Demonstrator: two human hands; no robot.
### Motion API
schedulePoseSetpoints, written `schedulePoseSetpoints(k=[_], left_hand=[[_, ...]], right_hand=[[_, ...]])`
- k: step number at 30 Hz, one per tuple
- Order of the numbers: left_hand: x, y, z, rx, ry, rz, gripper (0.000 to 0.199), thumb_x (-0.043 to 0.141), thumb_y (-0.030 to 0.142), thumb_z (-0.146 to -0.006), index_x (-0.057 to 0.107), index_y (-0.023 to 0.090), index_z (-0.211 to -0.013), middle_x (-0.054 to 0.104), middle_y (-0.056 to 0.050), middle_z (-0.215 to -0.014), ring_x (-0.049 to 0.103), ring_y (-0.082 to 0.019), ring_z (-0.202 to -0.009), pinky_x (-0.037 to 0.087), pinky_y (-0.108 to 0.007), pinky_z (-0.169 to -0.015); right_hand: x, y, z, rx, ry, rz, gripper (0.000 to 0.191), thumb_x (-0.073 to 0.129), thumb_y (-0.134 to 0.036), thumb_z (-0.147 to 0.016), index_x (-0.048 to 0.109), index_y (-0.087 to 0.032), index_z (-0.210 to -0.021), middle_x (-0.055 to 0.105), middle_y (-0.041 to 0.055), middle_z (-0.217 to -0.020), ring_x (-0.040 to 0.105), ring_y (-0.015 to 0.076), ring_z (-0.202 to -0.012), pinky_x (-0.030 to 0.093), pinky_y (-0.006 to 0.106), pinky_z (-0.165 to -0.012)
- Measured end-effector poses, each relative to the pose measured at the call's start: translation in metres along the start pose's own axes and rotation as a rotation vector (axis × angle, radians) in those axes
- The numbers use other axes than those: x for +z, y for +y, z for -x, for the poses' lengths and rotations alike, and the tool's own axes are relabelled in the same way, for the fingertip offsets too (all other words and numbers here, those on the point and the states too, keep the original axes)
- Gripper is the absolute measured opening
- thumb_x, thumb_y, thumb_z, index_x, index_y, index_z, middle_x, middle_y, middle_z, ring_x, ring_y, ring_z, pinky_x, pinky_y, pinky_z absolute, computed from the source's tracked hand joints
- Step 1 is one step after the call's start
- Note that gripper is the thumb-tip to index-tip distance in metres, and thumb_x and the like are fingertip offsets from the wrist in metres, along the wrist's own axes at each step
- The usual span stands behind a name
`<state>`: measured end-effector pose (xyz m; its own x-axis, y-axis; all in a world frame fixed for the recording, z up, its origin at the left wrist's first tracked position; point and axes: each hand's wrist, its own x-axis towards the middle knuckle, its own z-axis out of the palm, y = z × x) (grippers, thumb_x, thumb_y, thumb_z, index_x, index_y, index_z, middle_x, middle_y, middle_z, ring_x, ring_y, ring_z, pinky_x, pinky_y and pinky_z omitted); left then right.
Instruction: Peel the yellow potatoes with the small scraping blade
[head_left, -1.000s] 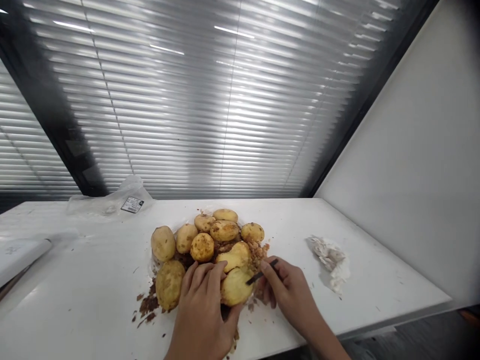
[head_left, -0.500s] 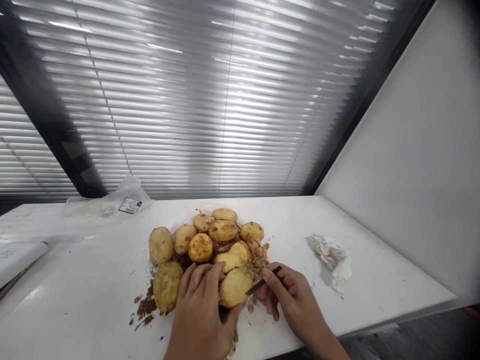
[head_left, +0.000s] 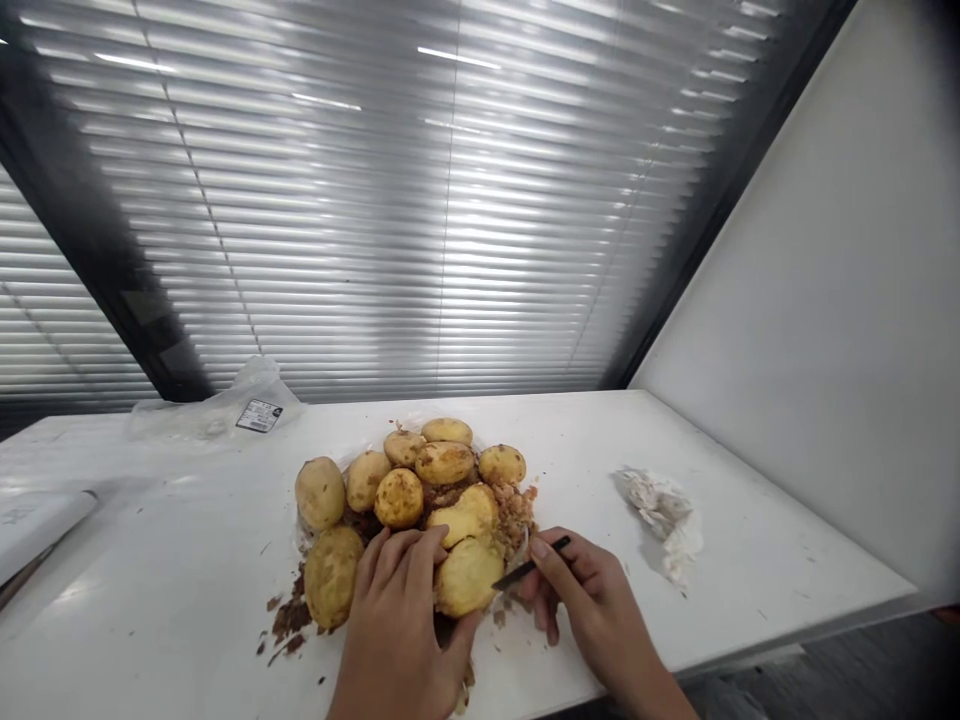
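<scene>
A peeled pale-yellow potato [head_left: 466, 577] lies at the near side of a pile. My left hand [head_left: 405, 610] is closed around its left side, fingers curled over and thumb at the near edge. Pinched in my right hand [head_left: 574, 590] is a thin, dark, blade-like tool [head_left: 517, 574] with a slanted tip; its exact kind is unclear. That tip meets the potato's right edge. Just behind sits another peeled, lobed potato [head_left: 466, 515]. Left of my left hand rests a large potato [head_left: 332, 577] with patchy skin.
Several more potatoes [head_left: 444, 463] sit on clear plastic among brown peelings [head_left: 289, 608] and reddish scraps [head_left: 514, 505]. A crumpled tissue [head_left: 664, 515] lies right on the white table [head_left: 585, 440]. At back left is a plastic bag [head_left: 202, 412] with a label; blinds [head_left: 360, 250] stand behind.
The tool and my right hand have shifted slightly right, and a thin pale strip now shows near my right fingertips. My left hand stays on the potato. The view has moved slightly.
</scene>
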<state>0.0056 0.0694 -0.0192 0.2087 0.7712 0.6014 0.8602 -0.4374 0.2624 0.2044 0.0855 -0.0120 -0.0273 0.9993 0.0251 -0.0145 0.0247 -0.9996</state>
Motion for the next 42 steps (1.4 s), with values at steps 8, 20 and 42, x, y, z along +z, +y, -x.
schedulePoseSetpoints(k=[8, 20, 42], left_hand=[[0.000, 0.000, 0.000, -0.010, -0.004, -0.008, 0.053, 0.064, 0.032, -0.076, 0.046, 0.019, -0.125, 0.063, -0.008, -0.104, 0.056, -0.029, -0.104, 0.044, -0.048, -0.094], [0.001, -0.001, 0.001, -0.015, -0.020, -0.012, 0.054, 0.065, 0.033, -0.077, 0.046, 0.018, -0.125, 0.061, -0.009, -0.106, 0.054, -0.029, -0.105, 0.043, -0.048, -0.094], [0.000, 0.000, 0.000, -0.017, -0.023, 0.000, 0.053, 0.064, 0.034, -0.077, 0.047, 0.019, -0.125, 0.062, -0.008, -0.106, 0.055, -0.029, -0.106, 0.043, -0.049, -0.095]], right_hand=[[0.003, 0.000, 0.003, -0.030, 0.009, 0.004, 0.044, 0.057, -0.056, -0.088, 0.056, -0.015, -0.071, 0.060, 0.0009, -0.056, 0.051, 0.0095, -0.038, 0.041, 0.019, -0.035], [0.015, 0.002, 0.008, -0.027, 0.020, -0.034, 0.045, 0.060, -0.058, -0.085, 0.057, -0.015, -0.072, 0.061, 0.0018, -0.055, 0.051, 0.0092, -0.039, 0.041, 0.019, -0.035], [0.020, -0.005, 0.019, -0.054, 0.072, 0.027, 0.043, 0.056, -0.055, -0.089, 0.057, -0.015, -0.074, 0.060, 0.0015, -0.057, 0.052, 0.0093, -0.041, 0.042, 0.019, -0.038]])
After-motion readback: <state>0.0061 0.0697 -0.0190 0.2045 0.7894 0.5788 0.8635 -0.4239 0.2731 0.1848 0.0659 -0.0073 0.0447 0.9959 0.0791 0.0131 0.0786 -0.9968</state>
